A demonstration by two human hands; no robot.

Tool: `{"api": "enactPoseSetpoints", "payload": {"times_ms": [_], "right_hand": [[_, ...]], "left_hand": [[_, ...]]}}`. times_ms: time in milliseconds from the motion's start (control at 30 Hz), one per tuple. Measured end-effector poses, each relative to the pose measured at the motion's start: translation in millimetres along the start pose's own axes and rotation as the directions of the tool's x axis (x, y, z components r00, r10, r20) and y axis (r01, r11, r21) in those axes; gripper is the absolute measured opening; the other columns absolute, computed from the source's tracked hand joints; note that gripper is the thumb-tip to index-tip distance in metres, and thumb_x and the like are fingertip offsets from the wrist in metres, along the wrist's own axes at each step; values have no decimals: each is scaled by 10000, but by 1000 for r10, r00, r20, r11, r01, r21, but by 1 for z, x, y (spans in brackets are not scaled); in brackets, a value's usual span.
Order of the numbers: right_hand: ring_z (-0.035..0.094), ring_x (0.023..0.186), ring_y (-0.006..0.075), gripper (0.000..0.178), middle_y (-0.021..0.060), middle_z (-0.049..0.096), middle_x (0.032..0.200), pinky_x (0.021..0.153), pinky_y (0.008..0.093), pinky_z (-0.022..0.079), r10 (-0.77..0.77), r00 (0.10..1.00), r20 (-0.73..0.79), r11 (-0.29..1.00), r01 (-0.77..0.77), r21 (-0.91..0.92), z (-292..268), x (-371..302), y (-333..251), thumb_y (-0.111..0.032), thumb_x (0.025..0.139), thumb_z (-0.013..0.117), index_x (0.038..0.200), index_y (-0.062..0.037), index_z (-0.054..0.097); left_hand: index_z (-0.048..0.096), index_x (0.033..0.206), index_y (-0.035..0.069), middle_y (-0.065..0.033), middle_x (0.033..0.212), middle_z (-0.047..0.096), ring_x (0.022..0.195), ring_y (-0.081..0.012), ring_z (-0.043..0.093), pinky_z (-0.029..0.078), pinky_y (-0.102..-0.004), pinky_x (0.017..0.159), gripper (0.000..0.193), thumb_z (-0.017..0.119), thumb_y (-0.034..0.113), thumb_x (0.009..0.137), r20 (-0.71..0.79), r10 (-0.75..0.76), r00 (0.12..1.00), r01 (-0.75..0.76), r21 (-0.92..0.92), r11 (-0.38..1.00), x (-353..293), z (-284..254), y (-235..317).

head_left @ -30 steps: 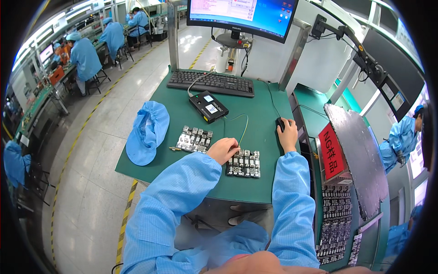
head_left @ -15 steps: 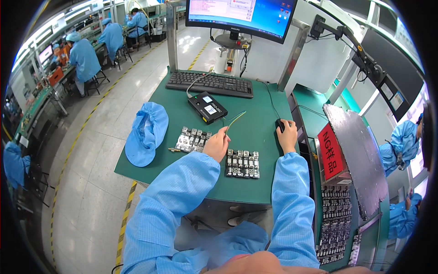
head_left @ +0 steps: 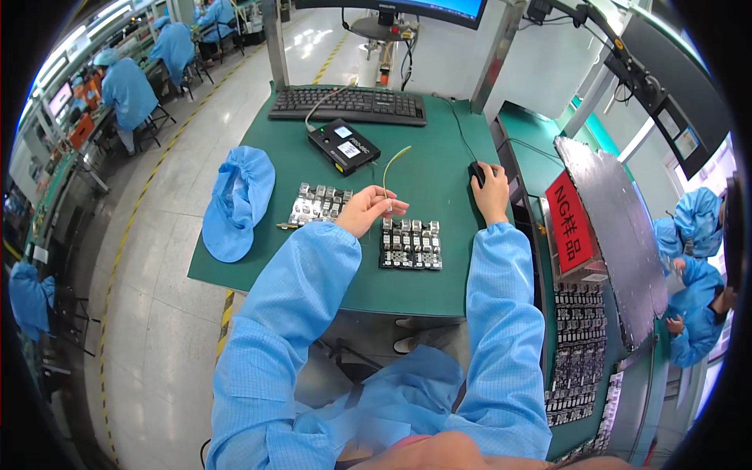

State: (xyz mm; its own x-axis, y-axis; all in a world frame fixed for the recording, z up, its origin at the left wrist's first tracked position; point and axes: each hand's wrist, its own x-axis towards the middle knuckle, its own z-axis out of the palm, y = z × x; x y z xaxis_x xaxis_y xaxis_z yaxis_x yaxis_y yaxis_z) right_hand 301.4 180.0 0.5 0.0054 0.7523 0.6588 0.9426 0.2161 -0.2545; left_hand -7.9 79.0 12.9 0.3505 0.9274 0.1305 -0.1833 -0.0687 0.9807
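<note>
Between thumb and fingers, my left hand [head_left: 370, 210] pinches the lower end of a thin yellow-green cable [head_left: 388, 174], whose free end curves up to the right. A small white tip shows at the pinch. Just right of and nearer than that hand lies a panel of small circuit boards [head_left: 411, 247] with silver metal parts. A second such panel [head_left: 313, 205] lies to its left, partly hidden by the hand. My right hand [head_left: 491, 194] is closed over a black computer mouse [head_left: 475, 172] at the right of the green table.
A black box device [head_left: 343, 149] with a small lit screen sits behind the panels, before a keyboard [head_left: 348, 107]. A blue cap [head_left: 237, 205] lies at left. At right stands a red sign [head_left: 569, 223] near several stacked board panels [head_left: 576, 352]. A monitor [head_left: 446, 6] is behind.
The view has tilted, so the table sits higher in the picture. My left hand has turned, its fingers now stretching right above the near panel. My right hand stays on the mouse.
</note>
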Motion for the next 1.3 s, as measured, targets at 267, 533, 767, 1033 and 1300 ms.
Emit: {"api": "enactPoseSetpoints", "payload": {"times_ms": [267,533,767,1033,1300], "right_hand": [[561,967,328,348,120,545,1104,812,423,471,-75,997,-3,997,75,31,2,-5,0,-187,774,675,1116,-159,618],[547,982,315,352,107,538,1110,809,419,450,-78,997,-3,995,78,57,5,-5,1,-192,763,669,1110,-166,614],[553,991,328,345,122,542,1108,821,423,460,-88,996,-14,995,89,48,4,-4,0,-184,772,674,1111,-157,616],[564,979,343,336,138,546,1097,822,421,479,-77,997,2,996,77,39,1,-4,-2,-170,782,680,1111,-141,619],[542,1005,314,355,110,537,1115,812,423,445,-99,995,-20,993,100,61,5,-1,1,-198,770,666,1120,-169,609]], "left_hand": [[676,980,34,-64,1032,672,930,-125,622,491,-278,835,132,630,114,886,-31,31,999,-19,320,947,-9,3,-1],[714,970,106,-82,850,654,813,-195,627,504,-300,740,159,693,125,814,-23,271,962,-194,640,744,-10,10,-6],[726,937,111,-67,861,661,815,-186,615,504,-308,740,142,706,123,797,9,276,961,-223,616,756,-8,11,-10],[720,905,91,-47,834,672,846,-204,607,504,-323,754,122,714,105,784,81,364,928,-314,696,645,-9,13,-7],[693,861,67,-51,831,665,856,-225,595,496,-337,754,94,717,111,781,128,361,924,-336,725,602,-11,13,-3]]}}
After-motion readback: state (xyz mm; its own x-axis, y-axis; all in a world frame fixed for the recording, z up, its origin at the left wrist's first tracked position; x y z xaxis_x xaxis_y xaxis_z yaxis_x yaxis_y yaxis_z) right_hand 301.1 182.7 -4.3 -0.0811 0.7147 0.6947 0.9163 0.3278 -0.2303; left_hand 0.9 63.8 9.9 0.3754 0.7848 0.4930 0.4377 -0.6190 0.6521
